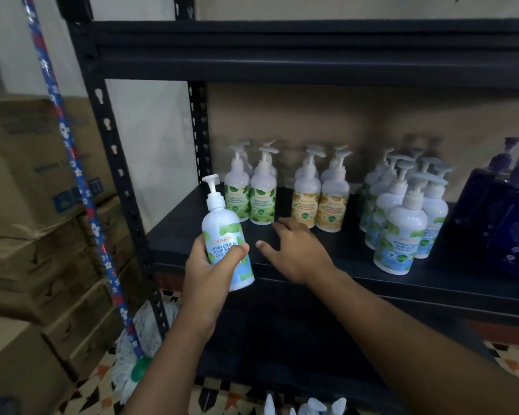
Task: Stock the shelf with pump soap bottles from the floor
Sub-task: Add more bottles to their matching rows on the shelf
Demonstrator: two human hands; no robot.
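Note:
My left hand (206, 269) grips a white pump soap bottle (222, 232) with a blue-green label, held tilted just in front of the shelf's left front edge. My right hand (294, 250) rests open, palm down, on the black shelf board (282, 235), empty, in front of the standing bottles. On the shelf stand green-label bottles (250, 193), orange-label bottles (321, 202) and a cluster of blue-green-label bottles (402, 223). Pump tops of more bottles (312, 407) show on the floor at the bottom edge.
Dark blue pump bottles (504, 211) fill the shelf's right end. An upper shelf (282, 52) hangs overhead. Stacked cardboard boxes (33, 205) stand at the left, with a patterned mop handle (72, 163) leaning against the black upright (114, 163). The floor is patterned tile.

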